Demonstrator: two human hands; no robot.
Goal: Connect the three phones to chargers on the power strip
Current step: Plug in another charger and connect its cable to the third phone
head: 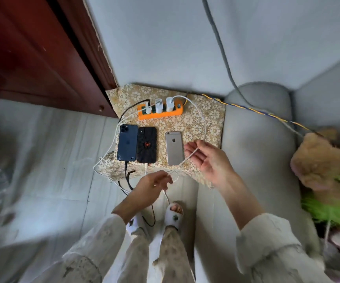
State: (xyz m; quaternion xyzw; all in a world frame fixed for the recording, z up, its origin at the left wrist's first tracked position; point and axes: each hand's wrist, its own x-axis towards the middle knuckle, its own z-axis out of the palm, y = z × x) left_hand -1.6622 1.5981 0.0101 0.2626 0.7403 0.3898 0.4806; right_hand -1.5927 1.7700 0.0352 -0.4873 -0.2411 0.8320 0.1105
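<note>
Three phones lie face down on a patterned cloth: a blue phone (127,143) with a black cable in its bottom port, a black phone (147,144) with a white cable plugged in, and a silver phone (174,148) with no cable in it. Behind them an orange power strip (160,113) carries three white chargers (169,104). A white cable (202,123) loops from the right charger down across my right hand (207,158), which lies palm up beside the silver phone. My left hand (151,185) pinches the cable's lower part below the cloth's front edge.
The patterned cloth (205,111) covers a low stand between a dark red wooden door (32,58) and a grey sofa arm (256,129). A striped cord (246,108) runs off to the right. A plush toy (318,160) lies on the sofa. My slippered feet (175,213) stand below.
</note>
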